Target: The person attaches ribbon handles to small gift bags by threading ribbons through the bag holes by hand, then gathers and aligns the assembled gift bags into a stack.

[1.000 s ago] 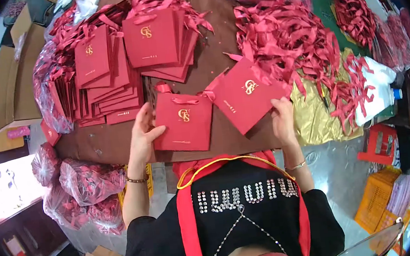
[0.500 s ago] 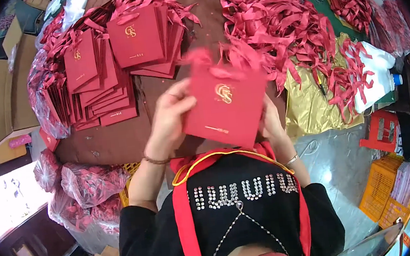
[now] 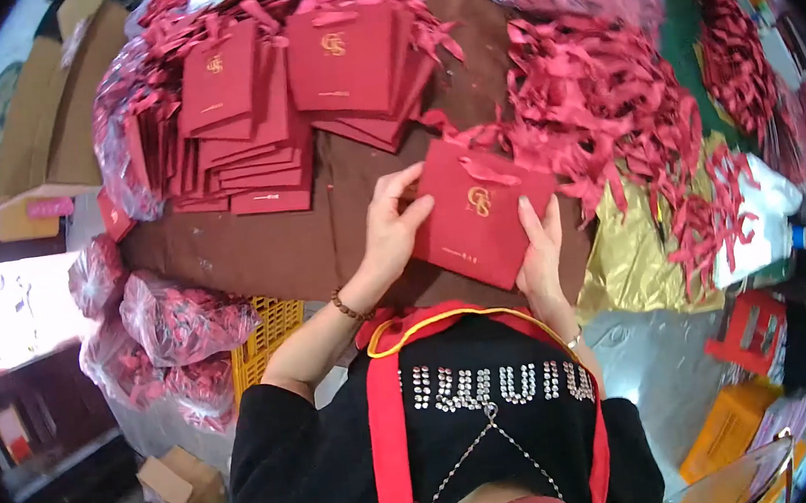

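Between my hands is a small red paper gift bag (image 3: 465, 230) with a gold emblem and a red ribbon handle at its top. My left hand (image 3: 398, 218) grips its left edge, thumb on the front and fingers behind. My right hand (image 3: 543, 252) pinches the right side, thumb on the front face. Beyond my left hand lie stacks of matching red bags (image 3: 256, 159), and a further pile (image 3: 344, 66) stands next to them. A large tangled heap of red ribbons (image 3: 593, 94) lies beyond my right hand.
The table has a brown cloth (image 3: 247, 258). Clear plastic sacks of red ribbon (image 3: 174, 320) sit at its left, by a yellow crate (image 3: 269, 334). A gold sheet (image 3: 620, 263) lies under ribbons on the right. An open cardboard box (image 3: 54, 111) stands far left.
The bag has shifted to the right and slightly lower in view. My right thumb now shows on its front. The whole view has swung, so the stacks appear farther right.
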